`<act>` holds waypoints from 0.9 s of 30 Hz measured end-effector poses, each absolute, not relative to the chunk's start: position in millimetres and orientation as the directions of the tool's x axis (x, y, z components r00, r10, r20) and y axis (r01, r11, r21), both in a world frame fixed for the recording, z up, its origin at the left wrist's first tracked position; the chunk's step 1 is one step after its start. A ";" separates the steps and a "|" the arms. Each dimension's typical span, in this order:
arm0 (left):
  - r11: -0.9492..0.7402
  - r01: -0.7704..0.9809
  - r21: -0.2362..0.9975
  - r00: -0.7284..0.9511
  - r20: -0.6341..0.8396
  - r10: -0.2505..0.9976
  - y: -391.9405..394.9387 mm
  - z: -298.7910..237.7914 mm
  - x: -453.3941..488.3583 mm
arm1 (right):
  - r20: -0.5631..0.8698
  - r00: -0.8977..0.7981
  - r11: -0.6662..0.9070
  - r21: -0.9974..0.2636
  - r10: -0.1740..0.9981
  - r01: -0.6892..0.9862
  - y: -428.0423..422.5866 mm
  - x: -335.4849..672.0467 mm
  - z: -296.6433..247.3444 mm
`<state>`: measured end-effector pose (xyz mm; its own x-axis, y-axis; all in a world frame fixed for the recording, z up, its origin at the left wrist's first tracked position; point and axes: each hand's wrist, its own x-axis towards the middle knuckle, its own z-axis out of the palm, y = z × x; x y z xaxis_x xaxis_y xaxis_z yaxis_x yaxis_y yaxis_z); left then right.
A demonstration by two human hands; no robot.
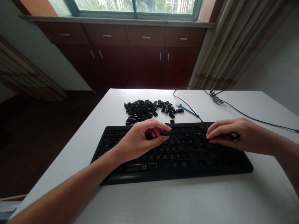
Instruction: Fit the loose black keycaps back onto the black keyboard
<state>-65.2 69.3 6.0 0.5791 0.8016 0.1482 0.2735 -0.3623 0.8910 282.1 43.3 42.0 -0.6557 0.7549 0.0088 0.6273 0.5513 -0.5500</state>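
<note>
Left hand is pinching a black keycap over the keyboard; the cap, likely light, stiff and slick, is inviting side-wall holding. Rightward, the right hand is gripping a dark-handled tool.

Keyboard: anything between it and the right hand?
Only the dark object that the right hand grips; can't tell if it touches the keyboard. The loose keycaps, blue tool and bundled cable lie off the keyboard, out of that hand's way.

Both hands and both forearms are bare.
</note>
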 end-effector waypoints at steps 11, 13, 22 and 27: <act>-0.365 0.271 0.891 0.582 0.151 0.799 69.4 5.4 -64.9 | 0.002 -0.659 0.564 -0.519 0.752 0.643 42.1 280.5 41.8; -0.366 0.276 0.889 0.582 0.148 0.800 69.5 5.4 -64.9 | 0.008 -0.650 0.557 -0.523 0.760 0.645 42.8 282.5 43.9; -0.369 0.282 0.886 0.583 0.147 0.799 70.2 6.8 -64.4 | 0.436 -0.152 0.445 -0.721 0.887 0.531 49.0 272.1 33.2; -0.365 0.281 0.888 0.586 0.143 0.798 69.8 6.9 -64.4 | 0.320 -0.038 0.292 -0.802 0.947 0.521 52.5 269.4 26.7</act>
<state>-64.4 69.8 6.9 0.5859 0.7977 0.1430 0.2807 -0.3653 0.8875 269.4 52.5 26.7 -0.0378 0.9468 0.3197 0.5215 0.2916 -0.8019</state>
